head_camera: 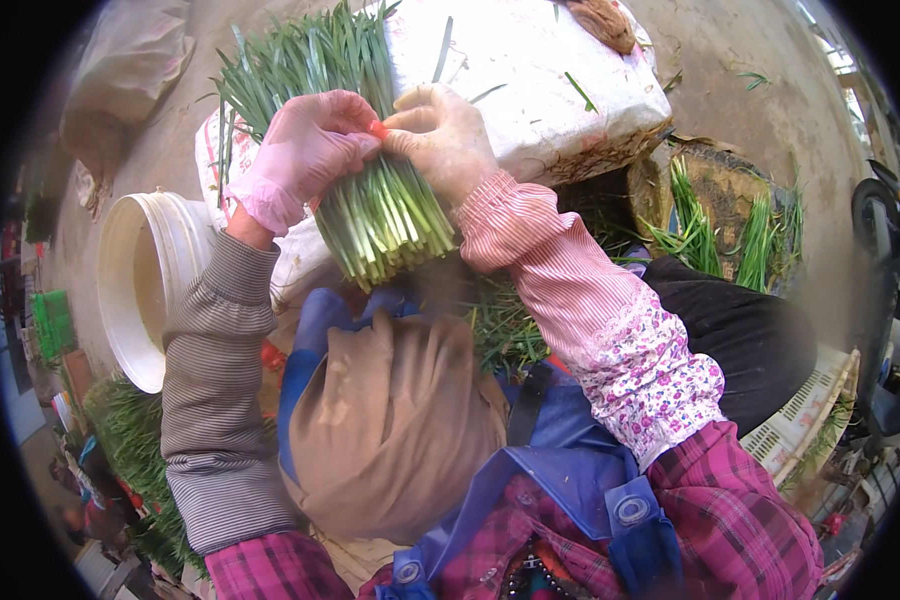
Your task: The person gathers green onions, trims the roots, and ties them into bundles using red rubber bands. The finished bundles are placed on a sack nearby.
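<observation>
A thick bundle of green leafy stalks, like garlic chives [390, 217], lies on a white woven sack [540, 82], its pale cut ends towards me. My left hand [307, 150], in a pink glove, rests on the bundle's left side, thumb and finger at a small red tie [378, 130]. From the right, my right hand [442, 139], in a pale glove, pinches the same red tie between thumb and finger. Part of a red band shows by my left wrist. How the band runs beneath the bundle is hidden.
A white plastic bucket [139, 285] stands left of the sack. Loose green bunches [690, 217] lie at the right, more greens [127, 442] at the lower left. A brown cloth [397, 420] covers my lap. A pale slatted crate [795, 420] is at the lower right.
</observation>
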A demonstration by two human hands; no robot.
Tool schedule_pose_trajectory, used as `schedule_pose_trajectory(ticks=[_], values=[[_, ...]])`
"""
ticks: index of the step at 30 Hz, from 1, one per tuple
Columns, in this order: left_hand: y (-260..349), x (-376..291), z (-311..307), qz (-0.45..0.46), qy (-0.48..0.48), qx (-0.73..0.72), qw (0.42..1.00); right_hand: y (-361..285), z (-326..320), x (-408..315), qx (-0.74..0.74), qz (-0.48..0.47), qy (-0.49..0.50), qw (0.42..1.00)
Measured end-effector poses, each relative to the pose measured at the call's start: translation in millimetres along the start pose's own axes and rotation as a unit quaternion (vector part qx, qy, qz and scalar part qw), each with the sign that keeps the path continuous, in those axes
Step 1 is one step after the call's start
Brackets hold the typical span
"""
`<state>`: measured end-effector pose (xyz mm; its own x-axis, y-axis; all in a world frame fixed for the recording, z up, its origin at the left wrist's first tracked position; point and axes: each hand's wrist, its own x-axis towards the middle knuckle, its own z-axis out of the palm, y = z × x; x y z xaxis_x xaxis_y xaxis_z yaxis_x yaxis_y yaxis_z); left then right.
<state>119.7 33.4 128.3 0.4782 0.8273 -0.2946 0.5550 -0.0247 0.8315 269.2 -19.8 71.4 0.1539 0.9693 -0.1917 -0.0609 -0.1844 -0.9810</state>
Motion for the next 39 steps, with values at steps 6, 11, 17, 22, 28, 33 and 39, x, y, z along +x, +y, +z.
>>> schedule_pose_trajectory(ticks=[6,11,17,22,28,33,39], values=[[-15,-9,16,0.042,0.139,0.022,0.989,5,4,-8,0.016,-0.084,0.025,0.996],[-30,-25,40,0.133,0.29,-0.02,0.948,10,8,-18,0.038,-0.201,-0.015,0.979],[-37,-24,42,0.157,0.266,-0.106,0.945,7,-12,12,0.077,-0.032,-0.146,0.986],[-41,-25,42,0.158,0.259,-0.151,0.941,-2,-21,27,0.035,0.005,-0.235,0.971],[-43,-25,40,0.194,0.248,-0.159,0.936,-14,-15,18,-0.068,-0.052,-0.184,0.979],[-42,-29,37,0.209,0.216,-0.166,0.939,-12,-1,18,0.02,0.031,-0.144,0.989],[-33,-50,33,0.428,0.282,0.18,0.84,-23,4,20,0.028,-0.004,-0.152,0.988]])
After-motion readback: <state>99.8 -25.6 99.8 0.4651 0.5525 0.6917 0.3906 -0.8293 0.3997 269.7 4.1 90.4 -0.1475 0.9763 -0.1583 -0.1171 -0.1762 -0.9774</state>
